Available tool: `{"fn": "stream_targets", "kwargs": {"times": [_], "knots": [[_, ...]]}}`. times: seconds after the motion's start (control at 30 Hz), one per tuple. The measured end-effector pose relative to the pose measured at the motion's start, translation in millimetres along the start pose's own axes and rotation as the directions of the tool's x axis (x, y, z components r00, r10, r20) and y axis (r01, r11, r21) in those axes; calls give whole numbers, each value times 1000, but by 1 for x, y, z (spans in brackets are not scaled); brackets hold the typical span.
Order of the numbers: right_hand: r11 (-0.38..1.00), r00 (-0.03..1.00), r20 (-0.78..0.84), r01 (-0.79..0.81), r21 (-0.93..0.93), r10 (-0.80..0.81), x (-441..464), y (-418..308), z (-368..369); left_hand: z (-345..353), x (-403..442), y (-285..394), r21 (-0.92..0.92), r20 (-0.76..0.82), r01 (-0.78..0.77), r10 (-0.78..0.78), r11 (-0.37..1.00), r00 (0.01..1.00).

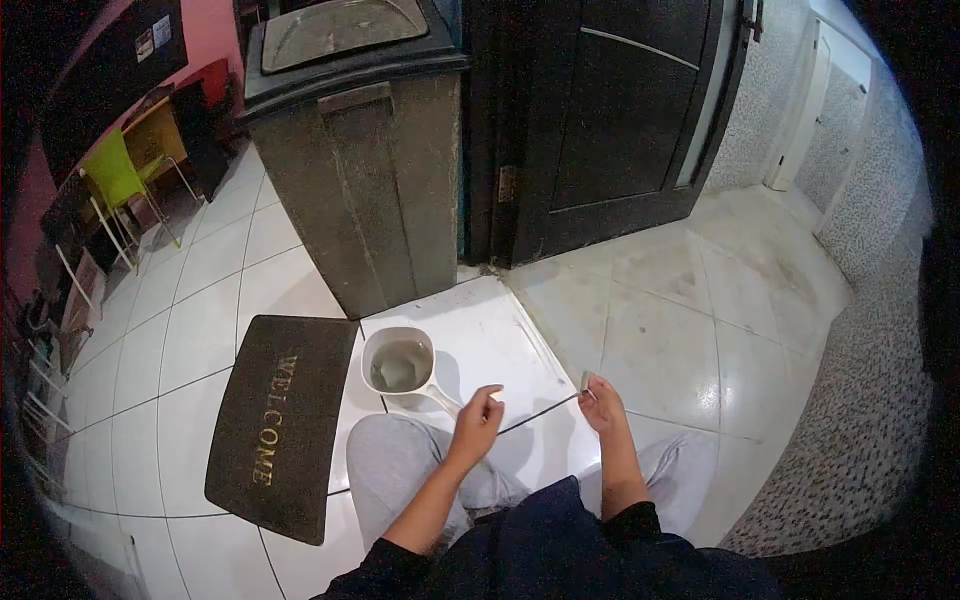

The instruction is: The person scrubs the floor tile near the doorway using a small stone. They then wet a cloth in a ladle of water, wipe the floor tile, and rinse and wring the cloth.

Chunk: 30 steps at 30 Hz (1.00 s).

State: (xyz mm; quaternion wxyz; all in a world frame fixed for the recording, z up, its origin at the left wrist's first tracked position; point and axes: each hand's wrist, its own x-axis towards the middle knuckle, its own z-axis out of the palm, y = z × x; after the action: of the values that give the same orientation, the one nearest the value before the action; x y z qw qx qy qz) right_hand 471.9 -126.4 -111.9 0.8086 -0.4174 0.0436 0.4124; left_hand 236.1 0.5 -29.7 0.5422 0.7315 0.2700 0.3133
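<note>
My left hand (478, 422) is just past the handle of a white water dipper (432, 393), its fingers loosely bent and apart, with nothing visible in them. The dipper stands on the white tile and holds cloudy, greyish water (400, 366). My right hand (604, 408) is raised over the tile edge to the right, its fingers closed on a small pale, flat piece (586, 381). What that piece is I cannot make out. Both hands are in front of my bent knees in light grey trousers.
A dark doormat (280, 430) reading WELCOME lies left of the dipper. Behind stands a tall grey bin (362, 190) beside a dark door (625, 110). A step edge separates the white tile from a duller floor (670, 350). A green chair (112, 170) is far left.
</note>
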Motion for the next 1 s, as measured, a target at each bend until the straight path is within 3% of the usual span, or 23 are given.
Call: {"fn": "stream_targets", "kwargs": {"times": [0.1, 0.27, 0.33, 0.37, 0.43, 0.47, 0.53, 0.57, 0.67, 0.73, 0.77, 0.83, 0.87, 0.93, 1.0], "knots": [[991, 999, 19, -38, 128, 36, -23, 0, 27, -17, 0, -10, -122, -118, -6, -8, 992, 993], [992, 982, 169, -100, 78, 86, -11, 16, 50, -29, 9, -25, -319, -214, 15, -88, 948, 973], [990, 963, 237, -135, 26, 125, -6, 23, 73, -34, 10, -31, -635, -182, 178, -370, 751, 911], [987, 952, 263, -139, -76, 154, -1, 26, 87, -37, 12, -34, -640, -195, 171, -373, 749, 907], [960, 936, 295, -118, -254, 193, -3, 34, 131, -38, 15, -41, -775, -232, 133, -474, 618, 849], [956, 930, 302, -129, -263, 208, -2, 39, 154, -35, 18, -45, -776, -248, 124, -479, 619, 842], [849, 892, 406, 51, -526, 198, 3, 53, 195, -25, 25, -53, -673, -364, 113, -460, 731, 810], [845, 886, 411, 45, -533, 212, 4, 63, 215, -22, 26, -55, -674, -377, 107, -465, 731, 801], [524, 758, 648, 526, -670, 67, 8, 97, 264, -17, 29, -58, -580, -401, 112, -402, 807, 823], [237, 699, 709, 677, -697, 87, 18, 127, 277, -17, 31, -57, -633, -391, 115, -445, 765, 806], [239, 696, 712, 678, -695, 96, 21, 136, 280, -17, 31, -55, -709, -375, 113, -508, 696, 776], [-189, 513, 813, 858, -478, 276, 26, 151, 283, -17, 30, -55, -727, -396, 68, -498, 683, 771], [-186, 510, 812, 860, -476, 283, 31, 156, 283, -16, 31, -56, -743, -410, 27, -486, 669, 772], [-444, 499, 796, 833, -331, 343, 44, 166, 279, -13, 33, -56, -721, -443, 7, -468, 693, 765], [-489, 494, 760, 830, -269, 422, 48, 174, 277, -9, 35, -55, -745, -509, -54, -515, 665, 690]]}}
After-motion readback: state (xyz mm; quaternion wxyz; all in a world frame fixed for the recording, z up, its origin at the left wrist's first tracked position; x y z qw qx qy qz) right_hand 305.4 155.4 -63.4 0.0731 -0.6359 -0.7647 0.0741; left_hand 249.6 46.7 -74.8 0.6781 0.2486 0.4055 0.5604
